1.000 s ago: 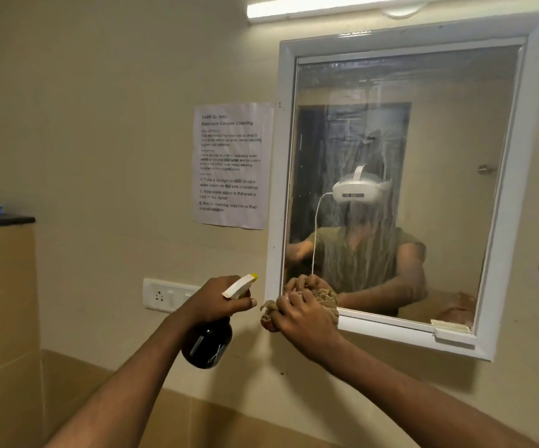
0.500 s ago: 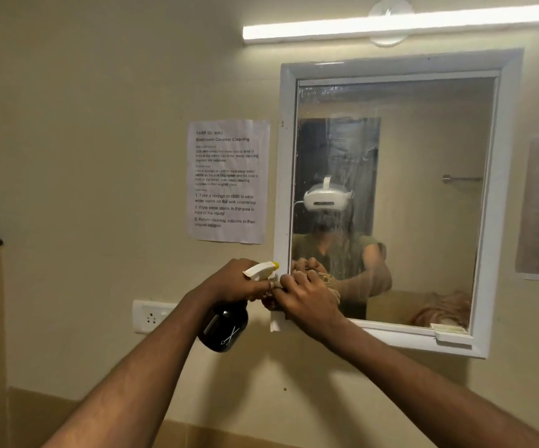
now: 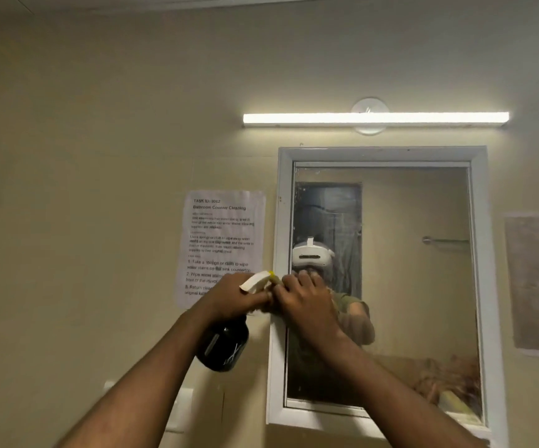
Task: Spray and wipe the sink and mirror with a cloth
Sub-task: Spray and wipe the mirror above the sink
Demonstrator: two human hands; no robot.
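The mirror (image 3: 391, 286) hangs on the wall at 3 o'clock from the sheet (image 3: 221, 240). The right hand (image 3: 306, 300) is raised to its left edge, knuckles toward the camera, fingers curled; the cloth is hidden under it, so I cannot tell whether they hold it. At 9 o'clock, touching it, the left hand (image 3: 232, 295) grips the bottle (image 3: 224, 345) by the neck, fingers wrapped, white trigger head on top. Both forearms reach up from 6 o'clock. The sink is out of view. The lamp (image 3: 374, 119) glows at 12 o'clock.
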